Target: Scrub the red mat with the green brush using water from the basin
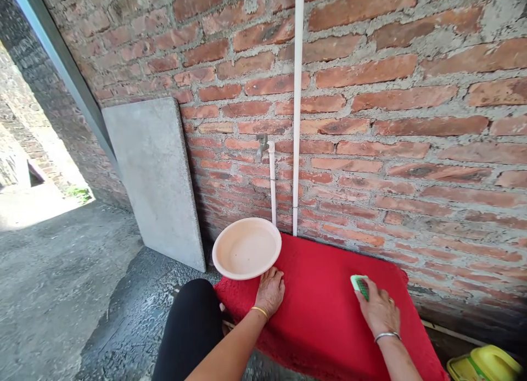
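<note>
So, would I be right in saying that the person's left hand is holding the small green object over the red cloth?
Not quite: the head view shows the right hand holding the small green object over the red cloth; the left hand is at the near rim of the pale basin.

Basin [247,249] left, brush [360,286] right along cloth [319,298] (tap [262,145] behind basin).

Green scrubber [359,284] partly hidden by right fingers [373,289]; yellow container [489,361] cropped below.
</note>
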Available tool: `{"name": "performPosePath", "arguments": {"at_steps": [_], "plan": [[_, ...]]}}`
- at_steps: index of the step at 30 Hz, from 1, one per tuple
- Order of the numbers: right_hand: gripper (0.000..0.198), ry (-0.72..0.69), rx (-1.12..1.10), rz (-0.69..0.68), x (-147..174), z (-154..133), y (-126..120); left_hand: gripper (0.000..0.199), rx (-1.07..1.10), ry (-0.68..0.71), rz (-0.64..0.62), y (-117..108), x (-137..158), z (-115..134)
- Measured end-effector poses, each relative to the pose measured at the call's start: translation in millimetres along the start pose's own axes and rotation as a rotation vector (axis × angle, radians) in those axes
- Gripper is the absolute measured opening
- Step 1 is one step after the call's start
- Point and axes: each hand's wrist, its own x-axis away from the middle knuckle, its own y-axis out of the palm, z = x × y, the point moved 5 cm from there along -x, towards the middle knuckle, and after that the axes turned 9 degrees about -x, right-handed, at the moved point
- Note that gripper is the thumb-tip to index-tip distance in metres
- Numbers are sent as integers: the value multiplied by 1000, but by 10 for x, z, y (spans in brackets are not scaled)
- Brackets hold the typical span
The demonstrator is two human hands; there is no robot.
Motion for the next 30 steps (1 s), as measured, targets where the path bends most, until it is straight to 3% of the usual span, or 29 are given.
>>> {"name": "performPosePath", "arguments": {"at_steps": [3, 5, 12, 14, 17, 21, 26, 30], "plan": [[53, 115, 0, 104, -79, 323, -13, 33, 4, -4, -10, 10, -2, 1], [51, 65, -25, 116, -61, 215, -9, 33, 5, -2, -9, 14, -3, 1], [40, -403, -268, -46, 386, -1227, 94, 32, -3, 5, 7, 13, 5, -3], [40, -451, -265, -98, 499, -1468, 151, 33, -6, 10, 9, 10, 9, -2], [41, -477, -229, -142, 540, -1548, 183, 33, -10, 13, 10, 4, 11, -1], [41, -360, -118, -103, 311, -1172, 87, 33, -20, 5, 0, -3, 7, -1], [50, -51, -66, -31, -46, -237, -72, 33, -11, -1, -13, -5, 6, -1], [57, 173, -114, 73, -60, 385, -177, 31, -7, 7, 17, -11, 6, 0]]}}
